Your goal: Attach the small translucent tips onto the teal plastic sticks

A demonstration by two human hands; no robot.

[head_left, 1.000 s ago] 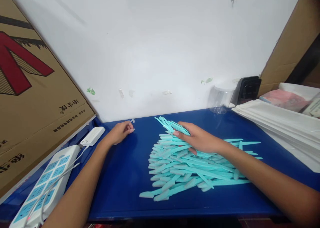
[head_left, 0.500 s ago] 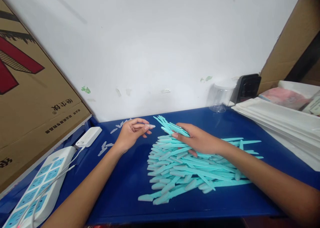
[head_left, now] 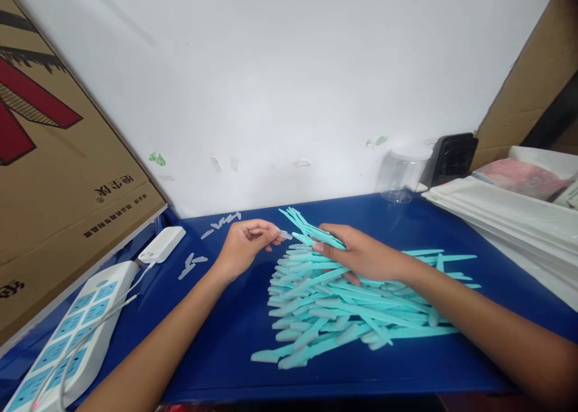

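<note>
Between thumb and fingertips, my left hand [head_left: 250,243] pinches a small clear blade cap [head_left: 285,235]. The cap's far end is close to the tip of a turquoise eyebrow razor; whether they touch I cannot tell. My right hand [head_left: 359,252] is wrapped round a bunch of turquoise eyebrow razors [head_left: 303,225], their tips fanned to the left. Under that hand spreads a large pile of turquoise eyebrow razors [head_left: 325,309], with greyish clear caps over their left ends. Several loose clear caps [head_left: 220,223] lie behind my left hand, and others [head_left: 192,262] lie left of its wrist.
A white power strip [head_left: 76,340] with cables and a white adapter [head_left: 161,244] sit at the left, beside a cardboard box [head_left: 58,159]. A clear jar [head_left: 401,177] stands by the wall. White stacked trays [head_left: 492,213] line the right side of the blue table [head_left: 217,352].
My left hand has moved slightly right, bringing the clear cap up close to a razor in my right hand's bunch. The right hand keeps its grip almost unmoved.
</note>
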